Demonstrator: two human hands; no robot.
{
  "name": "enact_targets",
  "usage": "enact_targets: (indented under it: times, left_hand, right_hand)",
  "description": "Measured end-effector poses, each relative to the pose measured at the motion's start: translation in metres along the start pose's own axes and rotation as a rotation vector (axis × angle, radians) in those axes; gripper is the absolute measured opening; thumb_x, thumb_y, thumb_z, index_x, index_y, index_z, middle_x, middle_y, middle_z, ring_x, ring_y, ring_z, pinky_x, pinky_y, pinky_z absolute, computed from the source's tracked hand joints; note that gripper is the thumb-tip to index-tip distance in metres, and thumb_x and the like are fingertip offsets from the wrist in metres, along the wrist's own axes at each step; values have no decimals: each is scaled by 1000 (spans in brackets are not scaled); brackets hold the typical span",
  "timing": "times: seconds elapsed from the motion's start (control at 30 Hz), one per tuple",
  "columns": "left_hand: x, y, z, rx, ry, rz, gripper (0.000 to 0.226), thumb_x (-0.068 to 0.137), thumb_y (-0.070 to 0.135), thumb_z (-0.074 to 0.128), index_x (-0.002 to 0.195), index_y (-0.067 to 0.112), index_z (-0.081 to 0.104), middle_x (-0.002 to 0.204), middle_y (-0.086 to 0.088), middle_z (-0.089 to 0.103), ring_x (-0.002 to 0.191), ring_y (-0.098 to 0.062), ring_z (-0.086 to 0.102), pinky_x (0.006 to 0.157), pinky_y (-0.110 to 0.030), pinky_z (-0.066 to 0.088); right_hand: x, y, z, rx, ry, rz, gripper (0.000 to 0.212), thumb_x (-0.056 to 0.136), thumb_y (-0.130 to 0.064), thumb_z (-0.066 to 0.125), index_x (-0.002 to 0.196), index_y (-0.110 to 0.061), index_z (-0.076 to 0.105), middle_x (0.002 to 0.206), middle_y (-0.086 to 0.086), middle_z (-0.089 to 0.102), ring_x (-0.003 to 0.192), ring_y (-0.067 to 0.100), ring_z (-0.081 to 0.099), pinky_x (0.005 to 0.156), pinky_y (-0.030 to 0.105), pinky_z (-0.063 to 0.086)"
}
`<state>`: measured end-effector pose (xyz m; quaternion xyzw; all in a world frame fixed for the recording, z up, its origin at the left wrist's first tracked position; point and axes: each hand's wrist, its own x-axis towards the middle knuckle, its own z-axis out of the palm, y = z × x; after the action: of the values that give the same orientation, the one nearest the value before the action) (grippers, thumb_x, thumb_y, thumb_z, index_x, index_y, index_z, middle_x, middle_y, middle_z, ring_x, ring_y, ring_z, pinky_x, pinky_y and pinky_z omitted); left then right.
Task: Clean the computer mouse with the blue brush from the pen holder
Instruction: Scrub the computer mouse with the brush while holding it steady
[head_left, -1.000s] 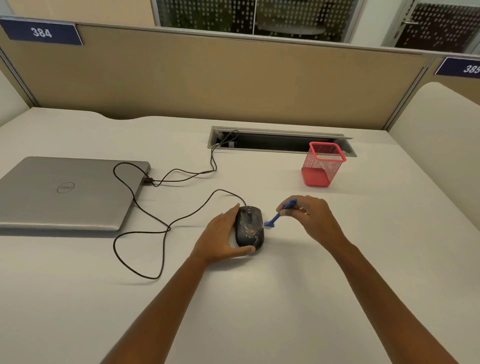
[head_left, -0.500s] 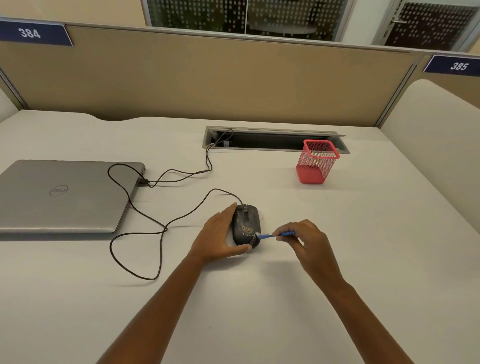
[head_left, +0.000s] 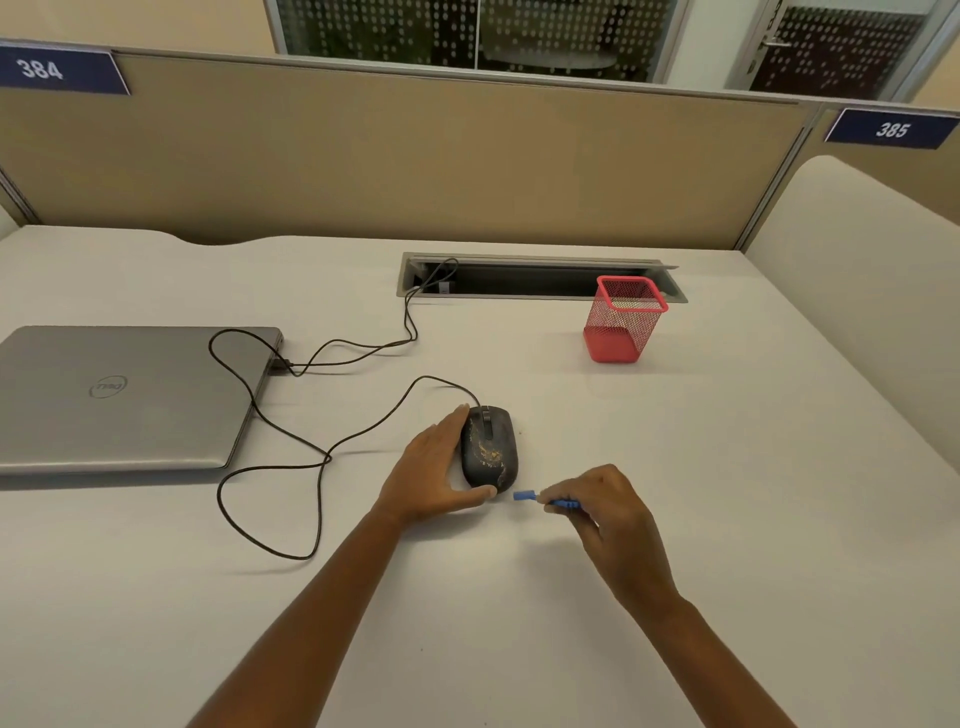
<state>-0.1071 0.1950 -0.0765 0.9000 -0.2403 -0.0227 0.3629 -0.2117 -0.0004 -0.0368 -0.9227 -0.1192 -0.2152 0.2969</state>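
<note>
Mouse (head_left: 489, 451) on white tabletop (head_left: 727, 467), centre, tan smears on black shell; cord loops left toward closed laptop (head_left: 124, 397); left hand (head_left: 434, 475) cups mouse's left side, thumb under rear edge, fingers spread flat, clamped on nothing; right hand (head_left: 602, 512) pinches blue brush (head_left: 540, 500), grip closed on handle; brush head points left, just beside mouse's rear, not touching; red mesh holder (head_left: 621, 319) stands upright, well behind, near cable slot (head_left: 540, 275).

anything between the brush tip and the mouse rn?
Nothing: in the head view only bare desk separates the brush tip from the mouse. Right hand holds the brush.
</note>
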Motion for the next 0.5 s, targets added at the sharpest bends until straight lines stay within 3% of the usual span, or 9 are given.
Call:
enact_targets:
  times: [0.2, 0.5]
  left_hand:
    - [1, -2, 2, 5, -14, -4, 104, 57, 68, 51, 142, 19, 18, 145, 1, 37, 129, -16, 37, 102, -23, 24]
    - [1, -3, 2, 6, -12, -19, 106, 56, 70, 50, 143, 19, 17, 146, 2, 35, 131, -16, 35, 104, -23, 23]
  right_hand:
    - [21, -10, 1, -23, 87, -13, 16, 68, 3, 71, 83, -2, 72, 75, 13, 74, 79, 13, 48, 69, 23, 44]
    - [-3, -9, 8, -37, -1, -50, 18, 66, 2, 75, 81, -7, 72, 76, 8, 74, 78, 12, 53, 60, 22, 52]
